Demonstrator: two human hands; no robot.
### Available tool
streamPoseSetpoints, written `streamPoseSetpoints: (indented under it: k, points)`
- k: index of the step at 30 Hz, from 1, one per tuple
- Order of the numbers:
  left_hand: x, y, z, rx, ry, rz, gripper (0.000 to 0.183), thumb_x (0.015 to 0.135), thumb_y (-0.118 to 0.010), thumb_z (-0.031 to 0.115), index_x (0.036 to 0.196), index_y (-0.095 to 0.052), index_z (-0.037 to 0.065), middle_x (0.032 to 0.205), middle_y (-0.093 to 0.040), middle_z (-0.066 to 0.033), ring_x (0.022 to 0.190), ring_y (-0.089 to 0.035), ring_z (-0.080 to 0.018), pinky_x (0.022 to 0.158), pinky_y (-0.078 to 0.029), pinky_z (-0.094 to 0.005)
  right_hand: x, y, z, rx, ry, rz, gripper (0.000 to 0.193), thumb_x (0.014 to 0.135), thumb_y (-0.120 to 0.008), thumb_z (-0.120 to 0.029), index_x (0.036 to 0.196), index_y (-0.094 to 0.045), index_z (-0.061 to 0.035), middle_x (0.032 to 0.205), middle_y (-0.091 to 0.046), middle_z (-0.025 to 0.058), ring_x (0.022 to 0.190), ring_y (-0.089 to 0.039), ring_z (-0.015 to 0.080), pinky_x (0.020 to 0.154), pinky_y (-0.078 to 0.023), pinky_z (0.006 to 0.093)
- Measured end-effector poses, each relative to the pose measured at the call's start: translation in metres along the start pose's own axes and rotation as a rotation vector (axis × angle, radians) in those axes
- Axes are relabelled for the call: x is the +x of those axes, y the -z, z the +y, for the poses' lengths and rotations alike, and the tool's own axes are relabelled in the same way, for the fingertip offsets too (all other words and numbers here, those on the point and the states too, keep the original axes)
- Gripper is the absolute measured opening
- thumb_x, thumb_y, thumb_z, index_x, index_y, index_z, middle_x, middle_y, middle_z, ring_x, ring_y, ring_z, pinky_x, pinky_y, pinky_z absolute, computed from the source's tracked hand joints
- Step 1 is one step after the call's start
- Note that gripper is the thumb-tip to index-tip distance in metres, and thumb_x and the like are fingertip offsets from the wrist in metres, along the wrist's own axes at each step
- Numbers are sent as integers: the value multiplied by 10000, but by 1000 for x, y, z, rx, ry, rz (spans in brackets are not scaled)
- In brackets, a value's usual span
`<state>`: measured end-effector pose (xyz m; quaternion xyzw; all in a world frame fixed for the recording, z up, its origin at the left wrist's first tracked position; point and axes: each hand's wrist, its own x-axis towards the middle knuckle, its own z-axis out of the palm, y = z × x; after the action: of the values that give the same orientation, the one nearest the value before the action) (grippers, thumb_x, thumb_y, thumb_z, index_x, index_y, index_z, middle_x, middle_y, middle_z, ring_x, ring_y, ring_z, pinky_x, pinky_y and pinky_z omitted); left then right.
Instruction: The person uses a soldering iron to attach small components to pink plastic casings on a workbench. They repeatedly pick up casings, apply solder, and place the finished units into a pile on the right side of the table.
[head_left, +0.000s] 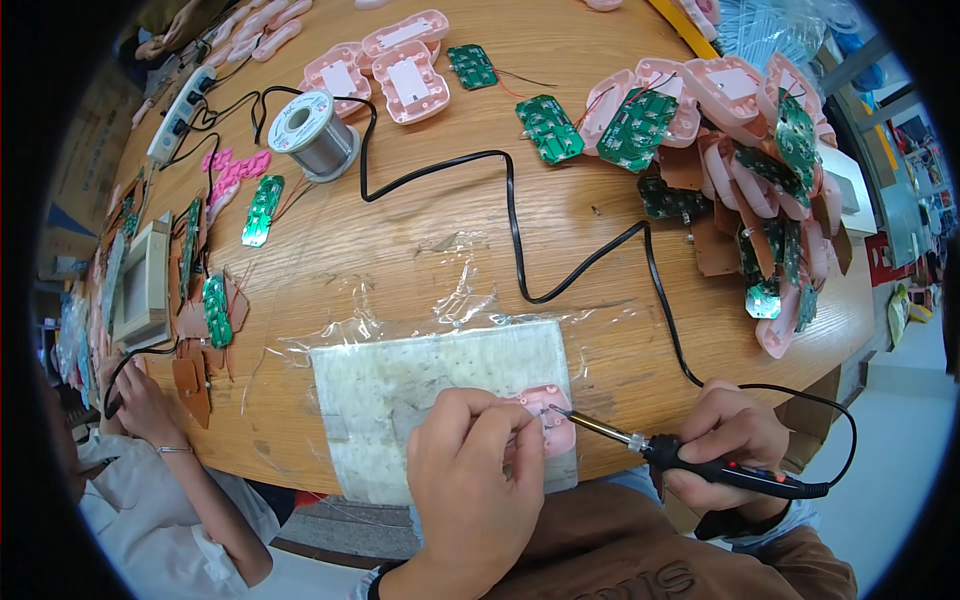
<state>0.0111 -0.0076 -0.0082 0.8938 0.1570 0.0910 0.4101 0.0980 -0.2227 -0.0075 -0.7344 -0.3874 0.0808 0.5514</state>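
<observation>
My right hand (735, 440) is closed around the black handle of a soldering iron (690, 462), its metal tip pointing left. The tip meets, or nearly meets, a small pink plastic shell (556, 425) near the right edge of a worn whitish mat (375, 400). Over the shell's left side my left hand (478, 470) is closed, thumb and fingers brought together. Those fingers hide part of the shell, and whether they also pinch a wire or solder cannot be seen.
A black cord (512, 220) winds across the wooden table (430, 260). Beyond the mat stands a solder spool (330, 150). Green circuit boards (640, 130) and pink shells (410, 85) pile up at right and back. Another person's arm (215, 500) is at left, near a wooden frame (145, 285).
</observation>
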Motion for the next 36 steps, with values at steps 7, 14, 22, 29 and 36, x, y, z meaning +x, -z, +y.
streamPoseSetpoints:
  k: [7,14,22,29,36]
  points:
    - [2,2,3,16,-5,-35,111,746,-708,-55,835,-653,-15,849,-552,-106,728,-582,-231,611,-476,-309,0,-4,3,27,8,1,287,636,-841,-56,833,-634,-70,714,-629,75,556,-569,176,485,-390,271]
    - [4,3,0,21,-49,-64,106,748,-702,-63,832,-657,-18,858,-557,-104,732,-583,-232,612,-474,-312,-1,-3,4,49,2,9,289,636,-840,-55,833,-629,-64,713,-630,84,554,-570,178,486,-390,272]
    - [4,4,1,50,-77,-24,109,753,-700,-58,834,-644,-13,858,-560,-101,737,-584,-228,620,-473,-317,-3,-3,4,47,4,1,285,643,-837,-55,837,-628,-65,714,-629,78,561,-564,179,490,-392,276]
    - [12,42,0,6,80,262,92,811,-653,-43,894,-634,-7,891,-581,-111,709,-595,-196,601,-487,-290,-9,-3,5,58,17,32,276,646,-836,-62,835,-634,-66,711,-622,78,557,-557,183,497,-388,281]
    - [39,57,-17,93,-81,263,171,841,-623,-25,1010,-639,-43,959,-607,-149,775,-640,-218,705,-518,-289,-16,2,4,88,-25,187,295,695,-806,-106,881,-578,-79,732,-593,64,618,-508,150,569,-353,289]
